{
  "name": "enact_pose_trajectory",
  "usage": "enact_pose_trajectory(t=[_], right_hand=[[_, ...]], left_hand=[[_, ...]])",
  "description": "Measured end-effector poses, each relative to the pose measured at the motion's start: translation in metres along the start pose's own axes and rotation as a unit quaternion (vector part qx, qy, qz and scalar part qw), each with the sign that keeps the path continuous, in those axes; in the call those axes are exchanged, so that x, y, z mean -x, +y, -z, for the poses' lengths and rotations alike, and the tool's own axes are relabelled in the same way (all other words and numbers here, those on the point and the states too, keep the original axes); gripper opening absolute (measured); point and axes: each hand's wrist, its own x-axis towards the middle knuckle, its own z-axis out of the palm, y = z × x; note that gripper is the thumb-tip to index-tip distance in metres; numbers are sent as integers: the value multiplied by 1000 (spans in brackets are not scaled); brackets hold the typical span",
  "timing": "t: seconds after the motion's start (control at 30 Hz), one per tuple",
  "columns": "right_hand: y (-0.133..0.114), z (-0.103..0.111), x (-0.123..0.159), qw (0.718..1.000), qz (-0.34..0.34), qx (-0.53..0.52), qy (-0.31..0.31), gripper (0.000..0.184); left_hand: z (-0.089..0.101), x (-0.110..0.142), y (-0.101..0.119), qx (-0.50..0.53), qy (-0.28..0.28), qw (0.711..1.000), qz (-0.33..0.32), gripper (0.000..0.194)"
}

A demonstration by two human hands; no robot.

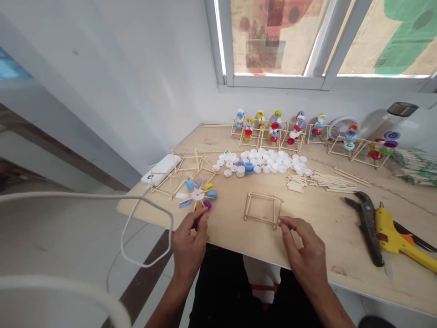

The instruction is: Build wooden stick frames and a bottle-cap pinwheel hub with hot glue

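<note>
My left hand [189,241] pinches the lower edge of a pinwheel of coloured bottle caps [198,195], which has a white hub and blue, yellow and purple caps around it. My right hand [300,243] hangs over the table's front edge with its fingers apart, holding nothing. Its fingertips are just right of a small square frame of wooden sticks [262,209], and they seem not to touch it. The frame lies flat on the plywood table [232,228] between my hands.
A heap of white bottle caps [261,161] and loose wooden sticks [321,181] lie beyond my hands. Stick frames with cap wheels [273,132] stand along the back. Pliers [367,225] and a yellow glue gun [392,234] lie right. A white cable [146,228] loops left.
</note>
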Motion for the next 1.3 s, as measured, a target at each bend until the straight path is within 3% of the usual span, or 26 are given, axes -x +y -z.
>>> enact_pose_trajectory(t=[0.17,0.3,0.5,0.63,0.73,0.93,1.13,1.3], right_hand=[[-39,-27,-26,994,84,-57,-44,17],[-65,-64,-50,981,111,-94,-127,20],[-79,-121,-75,972,93,-28,-215,24],[-78,-140,-80,967,85,30,-240,27],[-76,-145,-81,964,80,39,-249,23],[-74,-145,-75,970,38,12,-238,14],[-77,-132,-60,971,-42,-141,-186,14],[-78,-106,-48,945,-120,-274,-129,10]], left_hand=[[3,2,-17,74,112,989,64,25],[5,-6,-26,129,178,972,85,28],[5,-23,-32,262,155,929,213,37],[6,-31,-36,328,118,906,239,38],[5,-32,-36,347,94,901,243,39],[6,-27,-19,373,97,884,262,37],[13,-16,0,370,95,890,248,37],[19,-2,14,309,90,924,206,37]])
